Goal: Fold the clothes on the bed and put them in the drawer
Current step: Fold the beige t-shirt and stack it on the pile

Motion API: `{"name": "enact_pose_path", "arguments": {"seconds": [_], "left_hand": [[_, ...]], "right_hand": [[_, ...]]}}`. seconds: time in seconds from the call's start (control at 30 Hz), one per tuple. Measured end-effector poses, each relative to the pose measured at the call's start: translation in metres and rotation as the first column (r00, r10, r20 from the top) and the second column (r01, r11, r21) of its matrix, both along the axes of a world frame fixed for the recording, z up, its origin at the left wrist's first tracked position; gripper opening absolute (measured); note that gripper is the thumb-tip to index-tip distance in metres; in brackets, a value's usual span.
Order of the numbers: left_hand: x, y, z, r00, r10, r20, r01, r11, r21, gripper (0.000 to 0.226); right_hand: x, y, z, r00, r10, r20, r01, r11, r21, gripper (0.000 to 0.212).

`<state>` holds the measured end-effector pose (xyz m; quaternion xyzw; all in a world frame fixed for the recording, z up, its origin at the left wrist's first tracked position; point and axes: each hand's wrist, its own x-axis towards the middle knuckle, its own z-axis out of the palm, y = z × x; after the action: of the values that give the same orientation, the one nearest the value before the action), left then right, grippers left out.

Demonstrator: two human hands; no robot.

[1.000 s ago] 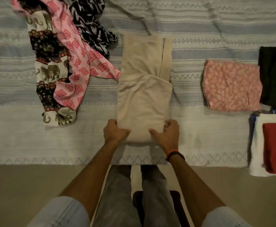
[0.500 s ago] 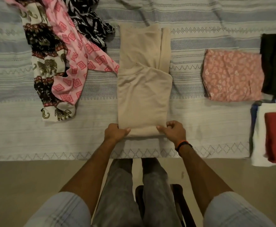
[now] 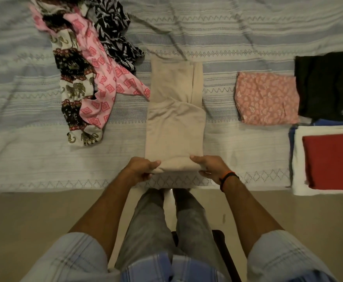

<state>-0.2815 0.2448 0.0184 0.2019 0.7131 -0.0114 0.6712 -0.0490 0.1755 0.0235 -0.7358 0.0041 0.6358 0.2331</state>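
Two hands work the near end of one garment. Our left hand (image 3: 141, 168) and right hand (image 3: 209, 166) each grip a near corner of the beige garment (image 3: 174, 127), thumbs on top and fingers curled under the doubled edge; we judge this grip is meant to carry that end away from us for a further fold. A band (image 3: 227, 177) circles the right wrist. The beige garment lies as a long narrow strip on the bedspread (image 3: 34, 159), running from the near edge of the bed toward the far side, so that it can be folded along its length.

To the right, well apart from the strip, lie the finished pieces: a red cloth (image 3: 331, 159) resting on a white cloth (image 3: 297, 159) at the near right, a folded pink cloth (image 3: 266, 98) farther off, and a black cloth (image 3: 325, 84) at the far right. They are kept square and separate, presumably ready for the drawer, which is not in view. At the far left an unfolded heap (image 3: 89, 74) of patterned clothes waits, one pink tail touching the strip's left edge.

Against the earlier frames, the fingers have slid beneath the near edge, which now bulges slightly upward off the bedspread; before, the hands rested at the corners with the edge flat.
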Motion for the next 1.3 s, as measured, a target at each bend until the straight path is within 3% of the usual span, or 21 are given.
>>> {"name": "enact_pose_path", "arguments": {"seconds": [0.2,0.33,0.57,0.73,0.83,0.9,0.97,1.0,1.03,1.1,1.17,1.2,1.3], "left_hand": [[-0.003,-0.015,0.044,0.995,-0.092,0.029,0.095,0.987,-0.127,0.021],[0.002,0.008,0.057,0.993,-0.046,0.113,0.062,0.987,-0.146,0.016],[0.023,0.085,0.076,0.966,0.196,0.169,-0.176,0.976,-0.128,0.015],[0.049,0.148,0.072,0.922,0.321,0.217,-0.292,0.944,-0.156,0.016],[0.071,0.187,0.061,0.852,0.436,0.289,-0.437,0.897,-0.064,0.017],[0.086,0.206,0.044,0.858,0.424,0.29,-0.462,0.884,0.075,0.021],[0.091,0.207,0.017,0.953,0.265,0.144,-0.299,0.891,0.34,0.031],[0.09,0.205,-0.001,0.99,0.14,0.022,-0.135,0.879,0.457,0.036],[0.088,0.197,-0.014,0.995,0.007,-0.098,0.044,0.859,0.51,0.042],[0.081,0.18,-0.039,0.94,-0.181,-0.289,0.302,0.833,0.464,0.056],[0.073,0.166,-0.057,0.874,-0.243,-0.421,0.413,0.828,0.38,0.069],[0.07,0.162,-0.064,0.852,-0.248,-0.462,0.434,0.828,0.355,0.074],[0.065,0.158,-0.077,0.887,-0.205,-0.414,0.352,0.879,0.32,0.076]], "right_hand": [[-0.004,-0.026,0.037,0.995,0.017,-0.097,-0.022,0.998,-0.053,0.024],[0.005,-0.004,0.052,0.996,0.008,-0.09,-0.008,1.0,0.0,0.041],[0.022,0.074,0.07,0.979,-0.136,-0.154,0.147,0.988,0.056,0.037],[0.037,0.139,0.068,0.96,-0.235,-0.152,0.242,0.97,0.031,0.019],[0.047,0.183,0.06,0.923,-0.347,-0.168,0.367,0.924,0.107,0.018],[0.053,0.206,0.045,0.909,-0.388,-0.15,0.412,0.891,0.192,0.024],[0.049,0.211,0.025,0.967,-0.253,0.007,0.245,0.942,0.23,0.022],[0.047,0.21,0.007,0.983,-0.099,0.156,0.067,0.977,0.202,0.021],[0.043,0.203,-0.005,0.946,0.09,0.312,-0.139,0.98,0.14,0.022],[0.035,0.19,-0.026,0.742,0.416,0.525,-0.467,0.883,-0.038,0.041],[0.031,0.179,-0.038,0.61,0.482,0.629,-0.522,0.842,-0.139,0.066],[0.032,0.176,-0.044,0.617,0.456,0.641,-0.494,0.859,-0.136,0.074],[0.034,0.172,-0.061,0.778,0.331,0.535,-0.369,0.929,-0.038,0.092]]}}
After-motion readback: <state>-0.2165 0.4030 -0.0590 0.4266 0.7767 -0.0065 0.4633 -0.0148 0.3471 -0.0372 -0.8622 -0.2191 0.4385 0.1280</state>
